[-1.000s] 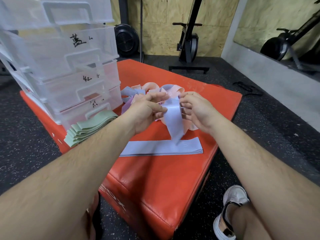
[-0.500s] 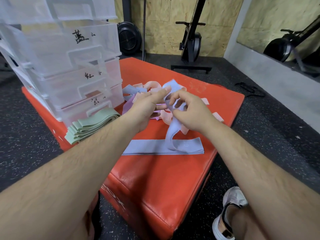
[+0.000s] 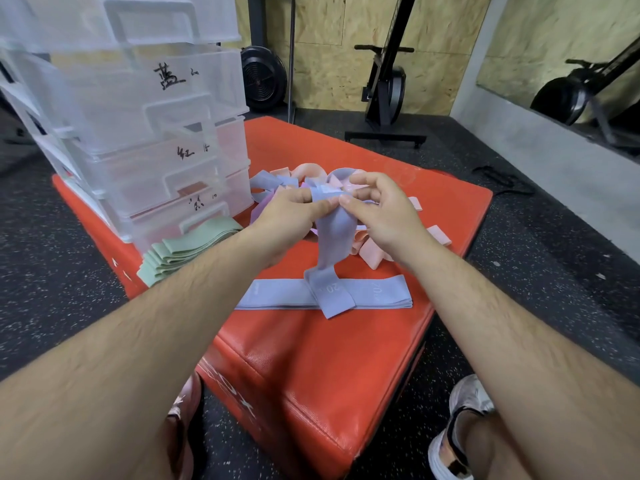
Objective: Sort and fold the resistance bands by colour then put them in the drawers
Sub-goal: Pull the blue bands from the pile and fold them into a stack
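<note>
Hands meet over the middle of the red padded box (image 3: 311, 368) in the head view, both on one blue band (image 3: 334, 237). Your left hand (image 3: 291, 216) pinches the band's top edge between thumb and forefinger, the other fingers curled under it. Your right hand (image 3: 384, 216) pinches the same edge just beside the left, thumb against forefinger, with the remaining fingers lifted and loosely bent. The band hangs down from that double pinch as a loop, and its lower end lies on the flat blue stack (image 3: 277, 296), where a printed "20" shows.

That flat blue stack lies crosswise on the box near its front edge. Behind your hands is a loose heap of pink bands (image 3: 370, 252), mixed with more blue ones (image 3: 263, 181), and a purple band (image 3: 258, 211) shows just left of your left hand. A folded green stack (image 3: 187, 247) lies at the left edge of the box, just in front of the clear plastic drawers (image 3: 156, 98), which stand on the box's far left corner and carry handwritten marks on their fronts. A shoe (image 3: 460, 427) shows on the dark floor at lower right.
</note>
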`<state>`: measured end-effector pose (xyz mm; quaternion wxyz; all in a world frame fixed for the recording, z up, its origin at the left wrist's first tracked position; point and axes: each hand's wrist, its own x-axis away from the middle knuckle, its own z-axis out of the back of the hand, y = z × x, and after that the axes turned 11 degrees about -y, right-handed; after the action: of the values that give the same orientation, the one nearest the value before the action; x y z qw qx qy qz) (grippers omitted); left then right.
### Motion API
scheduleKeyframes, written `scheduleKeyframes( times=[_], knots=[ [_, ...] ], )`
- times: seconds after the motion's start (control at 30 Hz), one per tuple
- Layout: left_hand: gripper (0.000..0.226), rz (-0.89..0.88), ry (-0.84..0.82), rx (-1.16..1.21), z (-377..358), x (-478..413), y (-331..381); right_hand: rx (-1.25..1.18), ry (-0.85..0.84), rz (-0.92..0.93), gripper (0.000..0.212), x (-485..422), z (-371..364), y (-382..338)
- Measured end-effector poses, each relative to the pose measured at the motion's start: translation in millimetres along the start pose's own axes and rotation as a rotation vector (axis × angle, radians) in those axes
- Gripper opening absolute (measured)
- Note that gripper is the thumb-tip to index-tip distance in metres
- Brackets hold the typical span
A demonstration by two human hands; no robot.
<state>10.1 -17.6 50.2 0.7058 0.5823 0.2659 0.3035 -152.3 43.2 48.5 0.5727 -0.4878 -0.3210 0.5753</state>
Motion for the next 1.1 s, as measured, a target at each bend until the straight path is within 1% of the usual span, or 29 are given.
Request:
scheduleKeyframes(
  times=[0.07,0.2,0.3,0.4,0.43,0.5,0.53,0.67,0.83,0.93,1.0,1.03,1.1],
  knots=[
    [0.013,-0.009,-0.006,0.022,1,4,6,-0.017,0.009,-0.027,0.034,-1,1,0],
    [0.004,-0.032,0.048,0.023,4,7,10,0.006,-0.052,-0.033,0.030,1,0,-1],
    [0.009,-0.060,0.091,-0.037,9,8,6,-0.008,-0.083,-0.063,0.034,0,-2,-3],
    [0.005,-0.036,0.061,-0.078,10,11,6,0.014,-0.164,-0.109,0.034,1,-5,-1],
    [0.005,-0.019,0.055,-0.091,10,10,5,0.021,-0.189,-0.111,0.028,1,-6,0],
    [0.014,-0.010,0.054,-0.136,9,10,4,0.059,-0.231,-0.096,0.012,3,-9,-1],
    [0.017,-0.023,0.060,-0.172,9,10,4,0.080,-0.230,-0.095,0.011,4,-11,-2],
    [0.014,-0.088,0.076,-0.260,14,12,8,0.126,-0.216,-0.085,0.023,4,-16,-5],
    [0.016,-0.102,0.066,-0.417,18,16,10,0.197,-0.280,-0.061,0.030,6,-18,-6],
    [0.013,-0.141,0.085,-0.429,18,18,8,0.206,-0.307,-0.059,0.039,7,-20,-6],
    [0.013,-0.143,0.105,-0.422,20,19,6,0.151,-0.356,-0.075,0.044,7,-19,-7],
    [0.013,-0.143,0.115,-0.401,22,19,5,0.116,-0.372,-0.088,0.040,7,-18,-7],
    [0.013,-0.148,0.150,-0.339,26,20,3,0.067,-0.419,-0.126,0.024,8,-11,-6]
  ],
)
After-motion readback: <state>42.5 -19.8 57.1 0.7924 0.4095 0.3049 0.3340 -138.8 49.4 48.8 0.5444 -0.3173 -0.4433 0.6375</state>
